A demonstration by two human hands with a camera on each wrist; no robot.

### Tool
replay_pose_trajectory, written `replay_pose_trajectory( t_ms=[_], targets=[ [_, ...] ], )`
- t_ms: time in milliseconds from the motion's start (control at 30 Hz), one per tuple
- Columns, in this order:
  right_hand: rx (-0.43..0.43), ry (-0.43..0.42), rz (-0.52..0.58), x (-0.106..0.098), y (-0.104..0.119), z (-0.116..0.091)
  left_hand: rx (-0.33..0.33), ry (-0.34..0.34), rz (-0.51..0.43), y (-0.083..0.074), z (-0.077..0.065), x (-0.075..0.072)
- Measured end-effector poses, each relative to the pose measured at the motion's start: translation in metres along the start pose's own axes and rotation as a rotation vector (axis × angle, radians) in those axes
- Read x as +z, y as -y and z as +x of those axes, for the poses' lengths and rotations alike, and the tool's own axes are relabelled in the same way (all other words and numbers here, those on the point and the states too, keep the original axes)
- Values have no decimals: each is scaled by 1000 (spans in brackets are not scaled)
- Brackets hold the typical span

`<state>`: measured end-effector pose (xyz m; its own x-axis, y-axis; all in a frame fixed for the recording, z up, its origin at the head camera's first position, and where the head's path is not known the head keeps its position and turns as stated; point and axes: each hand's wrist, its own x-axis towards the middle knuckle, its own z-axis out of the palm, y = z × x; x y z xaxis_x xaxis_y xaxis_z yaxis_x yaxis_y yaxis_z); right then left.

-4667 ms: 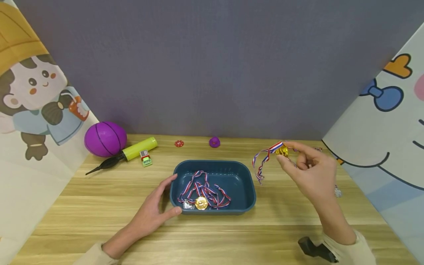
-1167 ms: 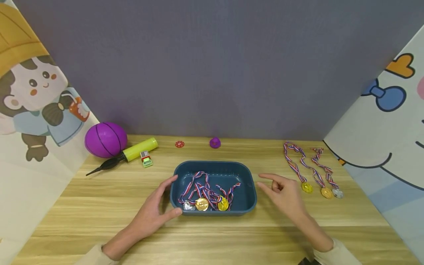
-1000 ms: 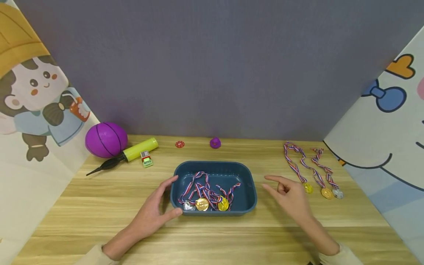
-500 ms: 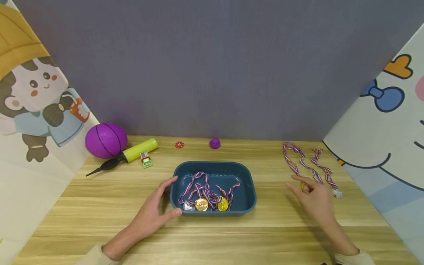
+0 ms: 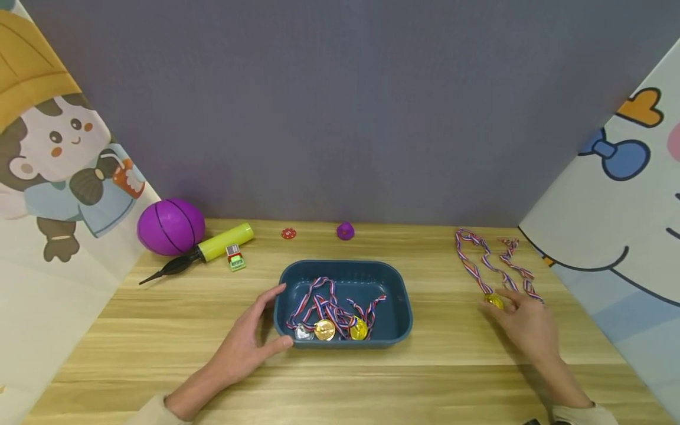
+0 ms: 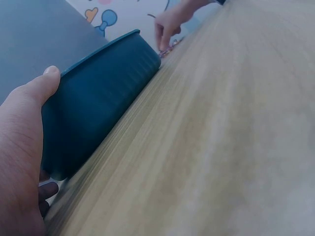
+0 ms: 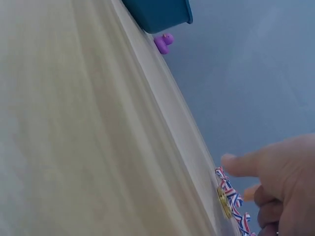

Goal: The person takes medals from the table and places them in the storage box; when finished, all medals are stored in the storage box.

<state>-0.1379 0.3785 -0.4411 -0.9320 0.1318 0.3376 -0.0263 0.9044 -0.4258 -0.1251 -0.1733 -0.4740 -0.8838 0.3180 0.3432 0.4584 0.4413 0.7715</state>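
My left hand [image 5: 241, 339] grips the left end of a dark blue plastic basin [image 5: 405, 321], thumb at the front wall and fingers round the side. Inside lie a silver medal [image 5: 304, 332], an orange-gold medal [image 5: 324, 330] and a yellow-gold medal [image 5: 358, 329], their striped ribbons tangled. On the right, my right hand [image 5: 531, 327] is low over the table, thumb and forefinger apart around another yellow-gold medal [image 5: 494, 301]. That medal's red, white and blue ribbon [image 5: 470, 265] runs back along the table. My right hand hides two more medal discs; a second ribbon [image 5: 510, 257] shows beyond it.
Along the back stand a purple ball [image 5: 171, 226], a yellow hand pump [image 5: 225, 242] with black nozzle, a small red-and-green item [image 5: 235, 258], a red chip [image 5: 288, 234] and a purple rubber duck [image 7: 163, 43]. A grey wall [image 5: 340, 118] rises behind the wooden table [image 5: 340, 383].
My right hand held a yellow-gold medal earlier; that medal now lies in the basin. The emptied hand has moved right and down to another medal. My left hand stays at the basin.
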Motion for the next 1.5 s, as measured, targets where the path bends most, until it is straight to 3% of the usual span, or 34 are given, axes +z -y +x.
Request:
replay_pose_trajectory(
  t_ms=[367,900,1167,1500],
  targets=[
    [47,127,-68,1,-18,0,-11,4,20,-1,0,0],
    [44,68,-48,6,-14,2,-13,1,15,0,0,0],
    [-43,-33,-25,8,-3,0,-10,-3,22,-1,1,1],
    [-56,-131,22,0,20,2,-20,-7,28,-2,1,0]
  ],
)
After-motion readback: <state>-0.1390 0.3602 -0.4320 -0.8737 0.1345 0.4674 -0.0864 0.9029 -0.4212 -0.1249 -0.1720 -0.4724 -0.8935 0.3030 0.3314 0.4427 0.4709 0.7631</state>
